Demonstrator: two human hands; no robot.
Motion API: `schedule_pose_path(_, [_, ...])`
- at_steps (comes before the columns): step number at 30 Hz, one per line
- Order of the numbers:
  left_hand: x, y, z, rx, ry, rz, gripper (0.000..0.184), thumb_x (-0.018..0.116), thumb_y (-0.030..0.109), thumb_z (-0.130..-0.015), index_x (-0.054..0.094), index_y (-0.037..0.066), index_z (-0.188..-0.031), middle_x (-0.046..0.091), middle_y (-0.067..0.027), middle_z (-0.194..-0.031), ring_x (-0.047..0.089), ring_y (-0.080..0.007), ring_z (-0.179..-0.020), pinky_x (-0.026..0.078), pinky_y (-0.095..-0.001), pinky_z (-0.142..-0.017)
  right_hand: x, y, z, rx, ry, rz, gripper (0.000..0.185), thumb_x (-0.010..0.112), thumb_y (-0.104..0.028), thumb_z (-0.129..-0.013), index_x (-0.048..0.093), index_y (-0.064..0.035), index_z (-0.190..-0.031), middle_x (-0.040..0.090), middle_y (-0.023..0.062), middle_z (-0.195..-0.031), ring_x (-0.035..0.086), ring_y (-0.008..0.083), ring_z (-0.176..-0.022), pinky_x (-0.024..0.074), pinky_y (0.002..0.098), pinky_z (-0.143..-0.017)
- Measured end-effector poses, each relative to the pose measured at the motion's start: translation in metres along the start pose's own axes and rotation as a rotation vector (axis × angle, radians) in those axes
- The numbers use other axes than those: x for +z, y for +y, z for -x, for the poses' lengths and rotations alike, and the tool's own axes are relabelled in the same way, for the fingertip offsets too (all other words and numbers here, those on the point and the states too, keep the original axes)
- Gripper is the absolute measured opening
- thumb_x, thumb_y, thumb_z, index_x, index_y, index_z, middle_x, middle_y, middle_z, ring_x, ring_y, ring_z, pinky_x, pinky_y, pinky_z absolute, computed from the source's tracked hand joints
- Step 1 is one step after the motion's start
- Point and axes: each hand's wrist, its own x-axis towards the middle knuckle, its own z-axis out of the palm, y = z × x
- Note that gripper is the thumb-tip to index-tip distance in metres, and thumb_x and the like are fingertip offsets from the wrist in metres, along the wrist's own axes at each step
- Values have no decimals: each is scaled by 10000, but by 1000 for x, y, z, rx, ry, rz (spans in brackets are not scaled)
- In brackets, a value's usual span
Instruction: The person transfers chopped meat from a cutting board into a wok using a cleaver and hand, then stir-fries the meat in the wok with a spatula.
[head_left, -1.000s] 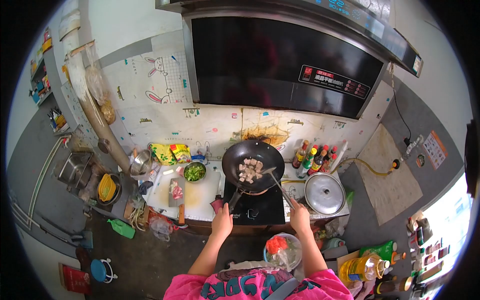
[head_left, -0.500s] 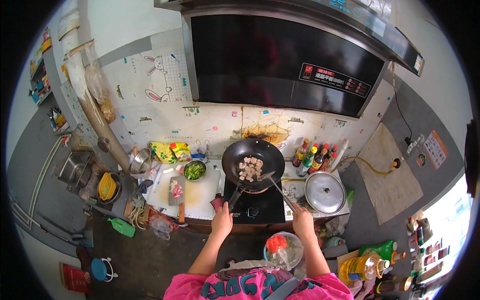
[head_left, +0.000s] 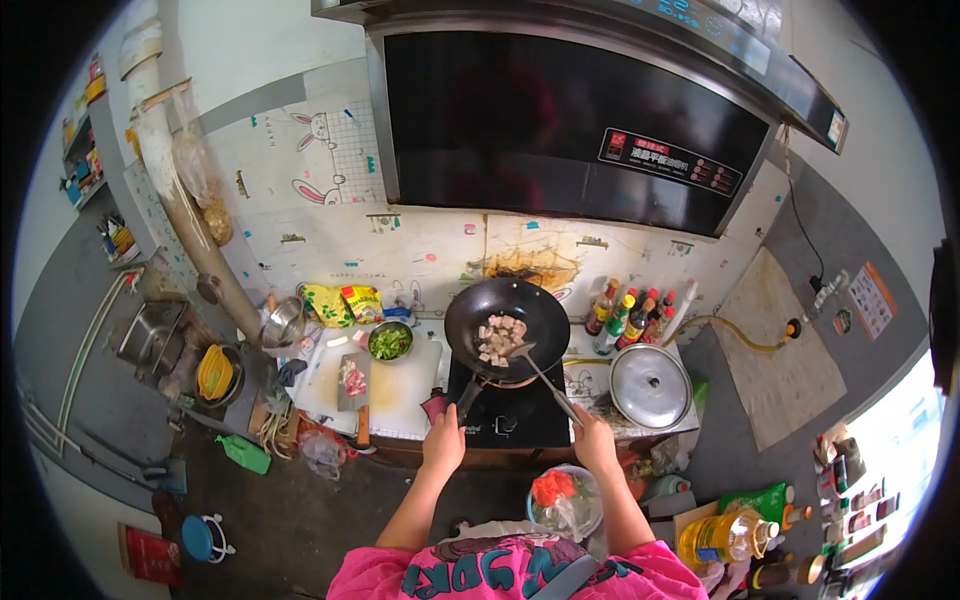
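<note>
My left hand (head_left: 444,441) is wrapped round the handle of a black wok (head_left: 467,318) on the black stove (head_left: 520,418). Several browned meat cubes (head_left: 497,338) lie in the wok. In my right hand (head_left: 594,438) is the handle of a metal spatula (head_left: 546,382), whose blade is inside the wok at the right edge of the meat. Left of the stove, a cleaver (head_left: 351,400) with pale red pieces on its blade lies on a white cutting board (head_left: 402,400). A bowl of chopped greens (head_left: 390,342) stands at the board's back edge.
A round metal lid (head_left: 650,387) and several sauce bottles (head_left: 632,318) are right of the stove. The range hood (head_left: 560,130) hangs above. Below the counter are a bin (head_left: 590,500) and an oil jug (head_left: 725,537). A metal bowl (head_left: 284,324) stands at the left.
My right hand has shifted slightly left, and the spatula blade has moved left against the meat. My left hand and the wok have hardly moved.
</note>
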Motion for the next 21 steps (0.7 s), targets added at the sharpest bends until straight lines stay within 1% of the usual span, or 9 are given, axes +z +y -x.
schedule_pose_path(3, [1, 0, 0, -7, -3, 5, 476, 565, 141, -818, 382, 10, -1237, 516, -208, -946, 573, -384, -783, 474, -454, -633, 6, 1, -5, -11, 82, 6, 363, 552, -34, -756, 556, -32, -1119, 588, 239, -846, 570, 408, -806, 460, 455, -715])
schedule_pose_path(6, [1, 0, 1, -1, -2, 9, 473, 563, 141, -819, 382, 9, -1236, 517, -208, -943, 573, -384, -780, 474, -454, -632, 16, 12, -12, -43, 70, 43, 378, 539, -72, -799, 512, -57, -1176, 579, 222, -882, 572, 399, -795, 469, 465, -699])
schedule_pose_path(9, [-1, 2, 0, 7, 1, 6, 469, 560, 143, -821, 384, 9, -1234, 517, -208, -939, 572, -383, -778, 473, -454, -630, 24, 16, -15, -44, 59, 86, 380, 537, -76, -800, 511, -55, -1178, 581, 214, -879, 572, 396, -797, 470, 459, -700])
schedule_pose_path(12, [-1, 1, 0, 9, 7, 1, 466, 557, 144, -822, 385, 8, -1233, 518, -206, -934, 571, -382, -774, 472, -454, -628, 24, 12, -10, 11, 58, 71, 390, 552, -41, -767, 528, -63, -1156, 578, 217, -885, 567, 398, -825, 463, 457, -718])
schedule_pose_path(15, [3, -2, 1, 10, 11, -11, 466, 555, 146, -822, 385, 9, -1234, 518, -203, -927, 570, -378, -768, 471, -454, -625, 20, 11, -6, -44, 77, 93, 388, 548, -73, -791, 510, -48, -1176, 576, 209, -857, 574, 388, -777, 472, 457, -684])
schedule_pose_path(17, [4, -3, 0, 23, 20, -15, 469, 554, 148, -822, 384, 10, -1238, 517, -201, -920, 569, -376, -764, 471, -454, -623, 17, 7, -5, -17, 61, 79, 391, 553, -59, -780, 521, -70, -1170, 576, 205, -863, 572, 388, -796, 467, 456, -699])
schedule_pose_path(20, [-7, 5, -1, -38, -80, -5, 474, 539, 151, -829, 373, -15, -1241, 519, -237, -1023, 564, -400, -844, 475, -456, -693, 20, 4, -6, -1, 48, 65, 395, 556, -53, -775, 528, -86, -1168, 577, 203, -865, 573, 388, -800, 465, 455, -704])
schedule_pose_path(21, [-6, 5, -1, -37, -80, -5, 473, 539, 150, -829, 373, -14, -1241, 519, -237, -1022, 564, -400, -843, 475, -456, -693, 22, 3, -7, -2, 47, 61, 395, 556, -54, -775, 529, -88, -1168, 577, 202, -865, 574, 388, -796, 466, 455, -703])
